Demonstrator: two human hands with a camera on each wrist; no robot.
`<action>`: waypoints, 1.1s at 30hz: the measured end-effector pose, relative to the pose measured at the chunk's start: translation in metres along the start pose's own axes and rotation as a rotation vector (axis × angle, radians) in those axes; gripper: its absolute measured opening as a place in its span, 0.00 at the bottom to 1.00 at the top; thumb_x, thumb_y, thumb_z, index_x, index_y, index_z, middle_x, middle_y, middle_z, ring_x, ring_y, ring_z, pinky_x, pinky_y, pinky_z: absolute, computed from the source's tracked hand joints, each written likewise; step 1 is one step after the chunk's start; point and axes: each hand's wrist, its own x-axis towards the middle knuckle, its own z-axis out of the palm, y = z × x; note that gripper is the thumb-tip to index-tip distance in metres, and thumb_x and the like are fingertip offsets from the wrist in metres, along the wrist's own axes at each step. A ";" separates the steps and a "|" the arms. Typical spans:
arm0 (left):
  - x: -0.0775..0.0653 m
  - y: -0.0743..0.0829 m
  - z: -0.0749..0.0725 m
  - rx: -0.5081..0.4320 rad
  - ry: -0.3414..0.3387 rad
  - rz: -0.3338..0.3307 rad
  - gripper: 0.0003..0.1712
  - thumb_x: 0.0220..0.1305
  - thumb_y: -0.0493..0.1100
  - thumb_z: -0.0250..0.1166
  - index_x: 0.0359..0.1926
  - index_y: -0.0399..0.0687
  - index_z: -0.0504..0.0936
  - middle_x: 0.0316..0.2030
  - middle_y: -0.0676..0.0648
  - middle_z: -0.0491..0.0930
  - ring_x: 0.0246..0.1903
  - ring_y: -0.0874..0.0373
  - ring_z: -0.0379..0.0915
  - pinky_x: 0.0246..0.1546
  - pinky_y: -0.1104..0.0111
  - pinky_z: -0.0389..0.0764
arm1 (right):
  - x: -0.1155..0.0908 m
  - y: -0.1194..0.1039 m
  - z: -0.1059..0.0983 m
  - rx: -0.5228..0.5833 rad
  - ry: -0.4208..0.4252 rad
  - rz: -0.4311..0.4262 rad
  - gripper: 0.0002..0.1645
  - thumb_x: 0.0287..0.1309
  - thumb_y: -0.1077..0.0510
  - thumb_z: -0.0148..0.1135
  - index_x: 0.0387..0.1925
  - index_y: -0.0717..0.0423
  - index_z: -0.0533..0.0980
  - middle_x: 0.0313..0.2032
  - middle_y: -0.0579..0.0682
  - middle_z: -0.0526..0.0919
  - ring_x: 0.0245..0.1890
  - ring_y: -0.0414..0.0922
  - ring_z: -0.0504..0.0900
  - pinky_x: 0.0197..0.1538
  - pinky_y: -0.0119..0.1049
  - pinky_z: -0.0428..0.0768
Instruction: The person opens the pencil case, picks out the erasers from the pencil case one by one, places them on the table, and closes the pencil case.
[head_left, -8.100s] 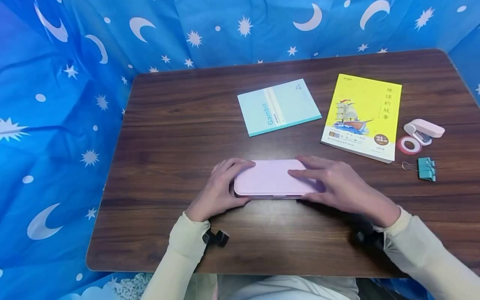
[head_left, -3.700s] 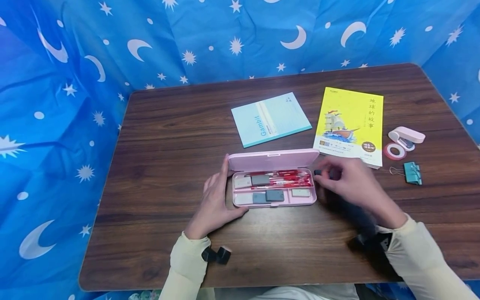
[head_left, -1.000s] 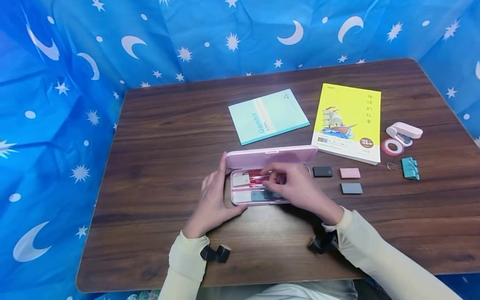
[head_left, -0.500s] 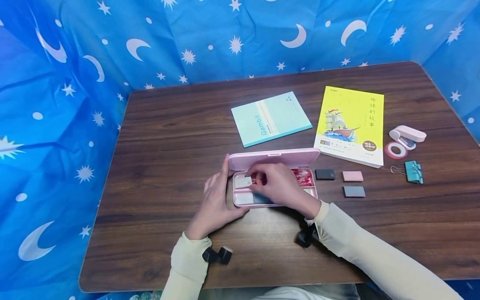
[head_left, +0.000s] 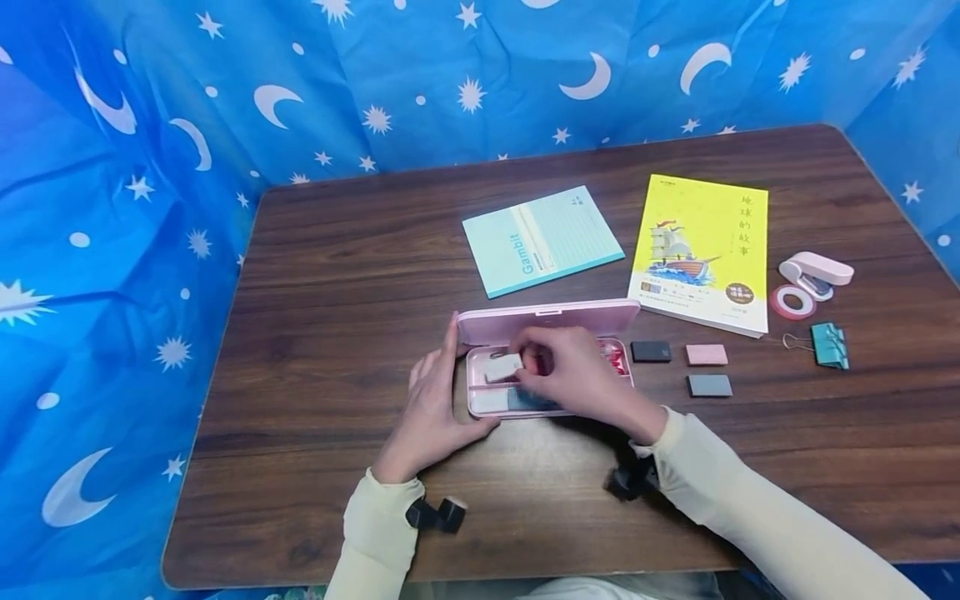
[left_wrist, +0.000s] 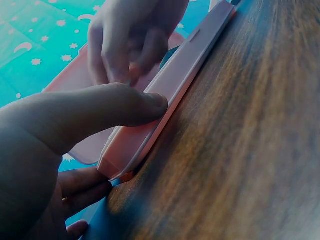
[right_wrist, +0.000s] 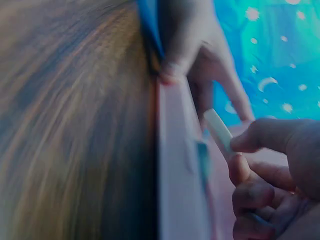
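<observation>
A pink pencil case (head_left: 551, 321) lies with its lid raised at the back. My left hand (head_left: 430, 404) holds its left end, one finger up beside the lid. In the left wrist view the left thumb (left_wrist: 145, 107) lies on the case's front wall. My right hand (head_left: 573, 371) pinches a white eraser (head_left: 503, 367) over the back compartment; the right wrist view shows this eraser (right_wrist: 218, 129) tilted between thumb and finger. Red pens (head_left: 613, 357) show at the compartment's right end. The front compartment holds a white block (head_left: 489, 402) and a blue-grey one (head_left: 521, 399), partly hidden by the right hand.
Right of the case lie a black eraser (head_left: 650, 352), a pink one (head_left: 707, 355) and a grey one (head_left: 709, 386). Behind are a light-blue notebook (head_left: 543, 242) and a yellow book (head_left: 701, 250). Farther right sit a stapler (head_left: 821, 271), tape roll (head_left: 792, 302) and teal binder clip (head_left: 829, 346).
The pencil case, closed at first, was opened. Black, pink and grey erasers came to lie on the table. Within the last half second the right hand has taken and tilted up the white eraser.
</observation>
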 end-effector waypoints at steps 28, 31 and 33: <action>-0.001 0.002 -0.001 -0.009 -0.006 -0.015 0.82 0.41 0.57 0.84 0.81 0.58 0.31 0.71 0.49 0.69 0.69 0.53 0.60 0.72 0.47 0.51 | -0.094 0.074 -0.098 -0.347 -0.090 0.243 0.15 0.50 0.57 0.74 0.41 0.51 0.81 0.25 0.38 0.78 0.22 0.38 0.70 0.26 0.34 0.64; 0.000 0.003 -0.001 -0.007 -0.006 -0.019 0.82 0.41 0.57 0.84 0.81 0.58 0.31 0.70 0.49 0.69 0.69 0.53 0.60 0.71 0.47 0.51 | -0.093 0.073 -0.098 -0.368 -0.086 0.246 0.16 0.51 0.55 0.75 0.42 0.51 0.81 0.24 0.38 0.77 0.21 0.38 0.68 0.26 0.34 0.63; 0.000 0.003 -0.001 -0.009 -0.009 -0.025 0.82 0.41 0.56 0.84 0.81 0.59 0.31 0.70 0.49 0.69 0.69 0.53 0.60 0.72 0.47 0.51 | -0.093 0.069 -0.097 -0.358 -0.057 0.234 0.15 0.51 0.56 0.75 0.41 0.50 0.82 0.23 0.37 0.76 0.20 0.37 0.67 0.25 0.33 0.62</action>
